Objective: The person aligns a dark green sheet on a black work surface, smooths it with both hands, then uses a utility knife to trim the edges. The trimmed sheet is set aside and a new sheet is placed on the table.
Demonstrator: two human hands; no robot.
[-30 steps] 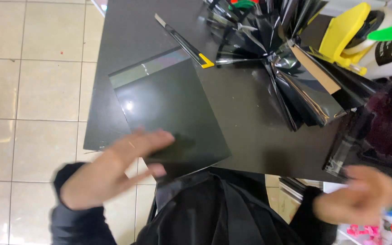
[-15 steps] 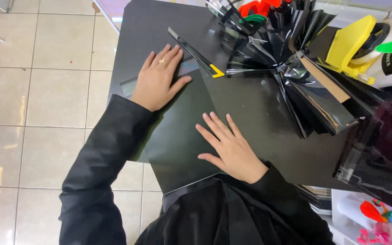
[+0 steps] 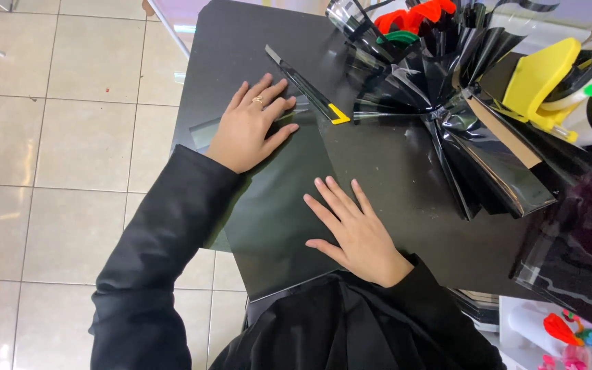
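A dark glossy sheet [image 3: 275, 205] lies flat on the black table [image 3: 392, 157], its near corner hanging over the table's edge toward the person at about 6 o'clock. The left hand [image 3: 248, 127] rests palm down on the sheet's far end, at roughly 11 o'clock from the sheet's middle, with its fingers [image 3: 268, 92] spread loosely and flat, gripping nothing; a ring shows on one of them. The right hand [image 3: 358, 233] presses palm down along the sheet's right edge at about 3 o'clock, its fingers [image 3: 334, 195] also spread and laid flat, partly on the sheet and partly on the bare table. Just beyond the left hand, toward 1 o'clock, a slim black utility knife [image 3: 306, 92] with a yellow tip lies diagonally on the table, near the fingertips but apart from them. Farther out at 2 o'clock sits a fanned bundle of folded black glossy film [image 3: 460, 137], and beside it at 3 o'clock a yellow tape dispenser [image 3: 539, 82]. The tiled floor [image 3: 56, 137] fills the 9 o'clock side.
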